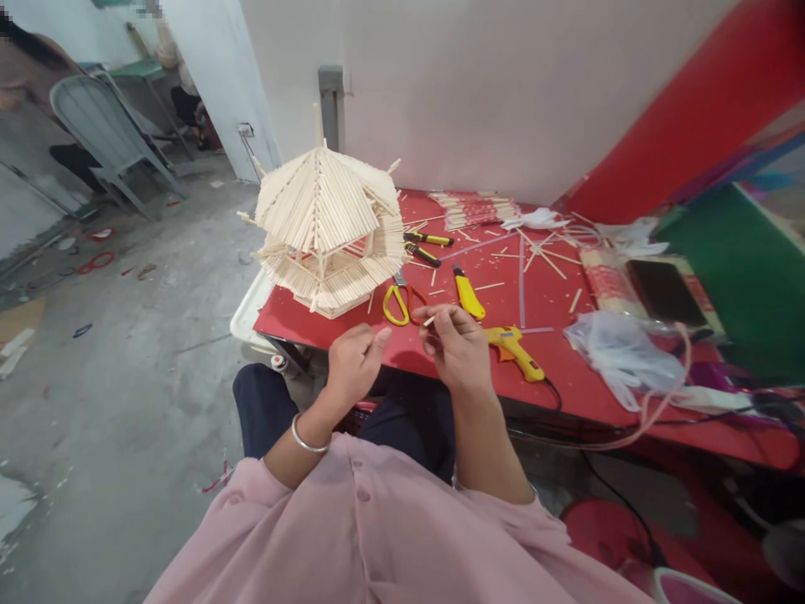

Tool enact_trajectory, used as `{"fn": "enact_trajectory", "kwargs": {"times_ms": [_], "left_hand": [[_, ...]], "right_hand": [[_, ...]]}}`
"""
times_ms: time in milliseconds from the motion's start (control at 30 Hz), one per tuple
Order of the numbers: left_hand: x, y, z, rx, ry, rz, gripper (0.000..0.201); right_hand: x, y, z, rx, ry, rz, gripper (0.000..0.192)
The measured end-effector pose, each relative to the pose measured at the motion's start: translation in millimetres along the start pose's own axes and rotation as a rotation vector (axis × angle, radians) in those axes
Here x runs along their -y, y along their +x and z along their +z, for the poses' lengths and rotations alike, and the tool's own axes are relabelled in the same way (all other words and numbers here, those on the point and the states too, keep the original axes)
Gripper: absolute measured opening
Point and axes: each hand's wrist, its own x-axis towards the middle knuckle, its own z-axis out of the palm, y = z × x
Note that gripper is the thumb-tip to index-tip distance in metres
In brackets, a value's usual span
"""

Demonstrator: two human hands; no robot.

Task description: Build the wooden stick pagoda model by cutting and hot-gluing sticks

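Observation:
A pavilion model built of thin wooden sticks stands at the left end of the red table. My right hand pinches a short wooden stick over the table's near edge. My left hand, with a silver bangle on its wrist, is loosely curled just left of it, thumb pointing toward the stick; nothing shows in it. Yellow-handled scissors, a yellow utility knife and a yellow glue gun lie right behind my hands.
Loose sticks and packs of sticks lie further back. Yellow-black pliers, a clear plastic bag, a phone and cables sit to the right. A grey chair stands on the concrete floor at far left.

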Motion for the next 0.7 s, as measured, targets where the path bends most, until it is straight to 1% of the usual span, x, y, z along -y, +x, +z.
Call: {"fn": "enact_trajectory", "kwargs": {"times_ms": [33, 67, 133, 167, 200, 267, 333, 467, 533, 600, 700], "left_hand": [[-0.2, -0.2, -0.6, -0.020, 0.026, 0.038, 0.041], [-1.0, -0.5, -1.0, -0.037, 0.034, 0.062, 0.033], [-4.2, -1.4, -0.9, -0.044, -0.012, 0.044, 0.008], [-6.1, -1.9, -0.7, -0.031, -0.067, -0.001, 0.009], [-8.0, -2.5, -0.7, -0.008, -0.135, -0.058, 0.016], [-11.4, -3.4, -1.3, 0.045, -0.273, -0.157, 0.020], [-14.1, -3.6, -3.4, 0.085, -0.361, -0.207, 0.024], [-20.3, -3.2, -13.2, 0.123, -0.425, -0.278, 0.031], [-25.3, -3.7, -20.1, 0.128, -0.449, -0.327, 0.035], [-31.6, -4.4, -27.3, 0.134, -0.492, -0.366, 0.040], [-42.1, -3.5, -37.8, 0.164, -0.623, -0.413, 0.043]], "right_hand": [[0.0, 0.7, -0.2, 0.021, 0.019, 0.025, 0.043], [0.1, 0.6, 0.0, 0.044, 0.031, 0.043, 0.043], [1.3, -1.9, 1.5, 0.092, 0.018, 0.052, 0.041], [2.6, -3.9, 2.3, 0.126, -0.015, 0.041, 0.037], [4.5, -6.0, 3.0, 0.169, -0.057, 0.022, 0.033], [9.9, -10.1, 3.9, 0.264, -0.157, -0.038, 0.025], [16.8, -13.4, 4.5, 0.309, -0.253, -0.109, 0.020], [30.8, -16.7, 7.7, 0.269, -0.347, -0.224, 0.011], [37.0, -15.7, 11.7, 0.297, -0.373, -0.320, 0.011], [43.2, -12.3, 18.3, 0.312, -0.391, -0.421, 0.009], [53.5, -4.0, 33.6, 0.283, -0.407, -0.556, 0.007]]}}
